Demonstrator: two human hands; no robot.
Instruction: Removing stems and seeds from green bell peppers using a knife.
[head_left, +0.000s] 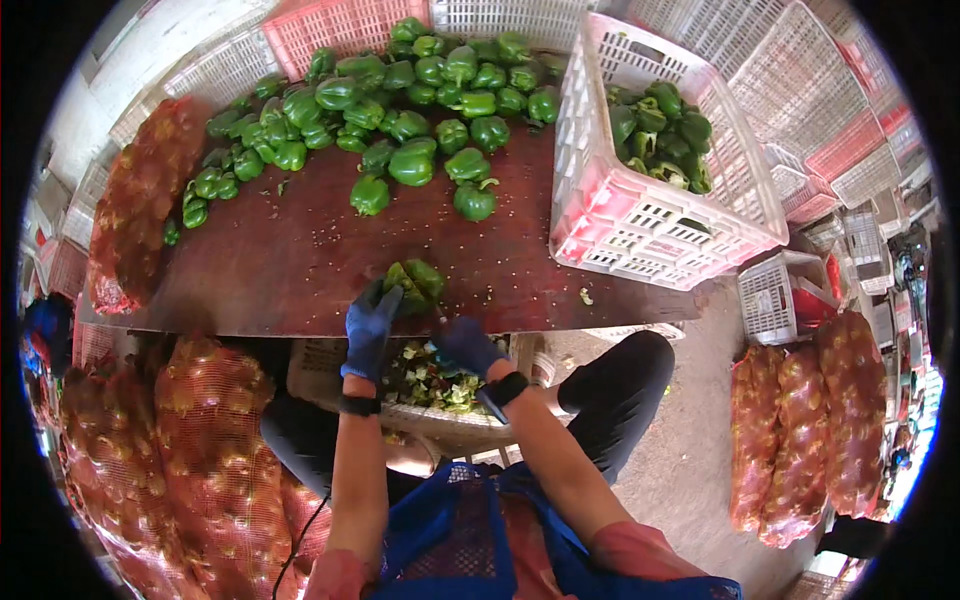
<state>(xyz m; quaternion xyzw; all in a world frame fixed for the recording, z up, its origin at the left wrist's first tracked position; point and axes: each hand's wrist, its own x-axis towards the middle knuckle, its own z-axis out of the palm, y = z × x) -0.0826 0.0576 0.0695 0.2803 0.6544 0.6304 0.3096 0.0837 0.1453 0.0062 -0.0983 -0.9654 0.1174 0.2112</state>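
Observation:
At the near edge of the dark red tabletop (300, 281), my left hand (371, 326) in a blue glove grips a green bell pepper (420, 285). The pepper looks split, with its paler inside showing on the left part. Just right of and below it is my right hand (469, 345), also gloved in blue and blurred by motion. Its fingers are curled near the pepper, and whether a tool is in them is too blurred to tell. Beneath both hands, a crate (442, 421) under the table edge contains pale green and white pepper scraps (420, 379).
Whole green bell peppers (412, 161) spread over the far tabletop. A white and pink plastic crate (667, 225) with cut peppers (660, 131) stands on the right. Filled red mesh sacks lie on the table (146, 202), at lower left (214, 442) and on the right floor (814, 427).

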